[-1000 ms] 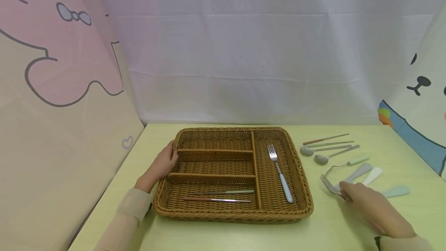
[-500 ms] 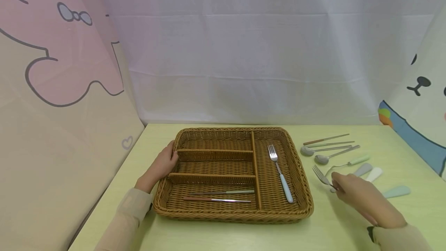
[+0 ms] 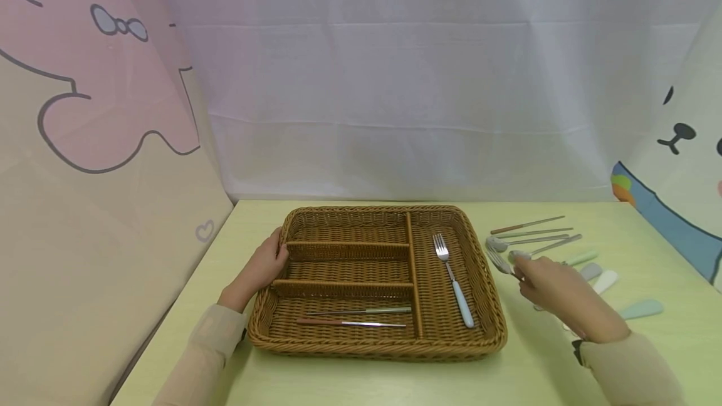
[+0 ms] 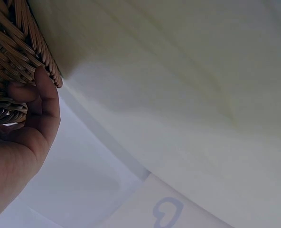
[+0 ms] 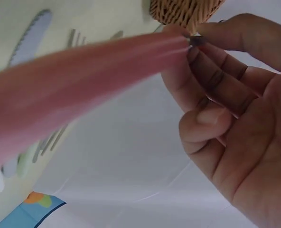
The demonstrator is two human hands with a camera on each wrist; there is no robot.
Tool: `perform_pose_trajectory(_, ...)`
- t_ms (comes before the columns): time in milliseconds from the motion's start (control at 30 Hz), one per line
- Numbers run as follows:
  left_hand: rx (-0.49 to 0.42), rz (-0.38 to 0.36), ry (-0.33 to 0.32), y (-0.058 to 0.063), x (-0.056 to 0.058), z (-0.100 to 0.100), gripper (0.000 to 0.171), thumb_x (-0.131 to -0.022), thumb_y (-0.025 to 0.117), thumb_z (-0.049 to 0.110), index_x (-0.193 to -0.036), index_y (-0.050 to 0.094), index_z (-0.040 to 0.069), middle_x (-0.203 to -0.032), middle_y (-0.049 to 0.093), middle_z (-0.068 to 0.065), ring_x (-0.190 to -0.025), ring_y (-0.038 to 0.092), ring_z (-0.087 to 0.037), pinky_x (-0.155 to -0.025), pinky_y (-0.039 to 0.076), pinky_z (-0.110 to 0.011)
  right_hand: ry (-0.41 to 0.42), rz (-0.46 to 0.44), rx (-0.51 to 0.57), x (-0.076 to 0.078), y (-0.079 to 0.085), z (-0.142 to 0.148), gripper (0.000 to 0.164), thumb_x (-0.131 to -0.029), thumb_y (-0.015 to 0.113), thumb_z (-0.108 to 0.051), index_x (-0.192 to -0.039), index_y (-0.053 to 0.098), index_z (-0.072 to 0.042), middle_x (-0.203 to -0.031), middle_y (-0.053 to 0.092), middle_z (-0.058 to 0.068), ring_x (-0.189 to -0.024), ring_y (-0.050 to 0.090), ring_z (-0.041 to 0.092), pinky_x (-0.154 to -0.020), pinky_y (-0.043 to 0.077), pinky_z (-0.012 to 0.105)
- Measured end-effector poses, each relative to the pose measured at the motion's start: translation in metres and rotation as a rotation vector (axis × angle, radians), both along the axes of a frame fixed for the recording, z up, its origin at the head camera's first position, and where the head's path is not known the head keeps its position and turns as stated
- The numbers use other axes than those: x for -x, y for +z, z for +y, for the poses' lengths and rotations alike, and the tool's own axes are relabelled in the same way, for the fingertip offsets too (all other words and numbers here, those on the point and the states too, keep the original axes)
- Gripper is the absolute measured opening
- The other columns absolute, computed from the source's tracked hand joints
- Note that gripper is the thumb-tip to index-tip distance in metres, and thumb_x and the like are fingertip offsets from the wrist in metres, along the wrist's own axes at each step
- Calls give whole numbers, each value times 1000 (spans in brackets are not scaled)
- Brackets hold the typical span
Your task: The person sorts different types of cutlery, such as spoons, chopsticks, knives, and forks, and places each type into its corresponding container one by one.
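My left hand (image 3: pixel 261 269) grips the left rim of a brown wicker basket (image 3: pixel 378 348); the left wrist view shows its fingers curled over the woven edge. Just right of the basket, above the table, my right hand (image 3: pixel 555 293) pinches a fork (image 3: pixel 501 263) near the neck, tines toward the basket. A pink handle (image 5: pixel 93 80) stretches large across the right wrist view. Inside the basket's right compartment lies a fork with a light blue handle (image 3: pixel 462 302). Two chopsticks, one red-brown (image 3: pixel 321 322) and one pale green (image 3: pixel 389 311), lie in the front left compartment.
Right of the basket lie two spoons, the left one (image 3: pixel 497 244) behind the held fork, and more chopsticks (image 3: pixel 507 229). Grey (image 3: pixel 590 270), white (image 3: pixel 606 281) and mint (image 3: pixel 642 309) handles lie nearer; a serrated knife blade (image 5: pixel 32 38) shows in the right wrist view. Curtains border the table.
My right hand has carried the fork left and away from me, from beside the knife handles to near the spoons. My left hand and the basket have stayed put.
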State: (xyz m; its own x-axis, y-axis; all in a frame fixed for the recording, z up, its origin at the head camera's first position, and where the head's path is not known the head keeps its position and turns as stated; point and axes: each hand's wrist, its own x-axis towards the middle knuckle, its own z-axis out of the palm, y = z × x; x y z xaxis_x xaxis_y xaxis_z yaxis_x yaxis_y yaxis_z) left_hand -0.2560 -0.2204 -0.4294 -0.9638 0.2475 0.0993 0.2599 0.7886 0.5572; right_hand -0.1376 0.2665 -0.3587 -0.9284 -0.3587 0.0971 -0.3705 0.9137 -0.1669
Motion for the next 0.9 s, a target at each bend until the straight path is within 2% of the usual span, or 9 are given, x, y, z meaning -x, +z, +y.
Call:
perform_pose_trajectory(300, 5, 13, -8, 0, 0, 0, 55, -97, 31, 15, -140, 10, -12, -139, 27, -38, -125, 30, -47, -100, 34, -61, 22, 55, -21, 14, 15, -18, 20, -79, 52, 3, -72, 40, -12, -54, 36, -3, -46, 29, 10, -42, 25, 25)
perform_pose_trajectory(500, -1, 16, -8, 0, 1, 0, 55, -97, 32, 14, -140, 10, -13, -139, 27, -38, -125, 31, -47, -100, 34, -61, 75, 84, -16, 26, 25, -31, 23, -79, 51, 5, -70, 38, -12, -54, 33, -3, -48, 28, 10, -44, 25, 25)
perform_pose_trajectory(800, -16, 18, -16, 1, 1, 0, 55, -97, 31, 16, -141, 11, -11, -139, 28, -37, -125, 31, -46, -100, 34, -60, 139, 97, 10, 40, 35, -54, 16, -83, 55, 1, -74, 46, -8, -53, 41, -3, -44, 33, 9, -41, 30, 24)
perform_pose_trajectory(900, -11, 18, -20, 1, 0, 0, 55, -97, 31, 15, -140, 11, -12, -139, 28, -37, -125, 31, -47, -100, 34, -61, 142, 101, 18, 42, 38, -62, 18, -84, 54, 0, -73, 45, -8, -51, 39, -2, -44, 33, 9, -41, 29, 24)
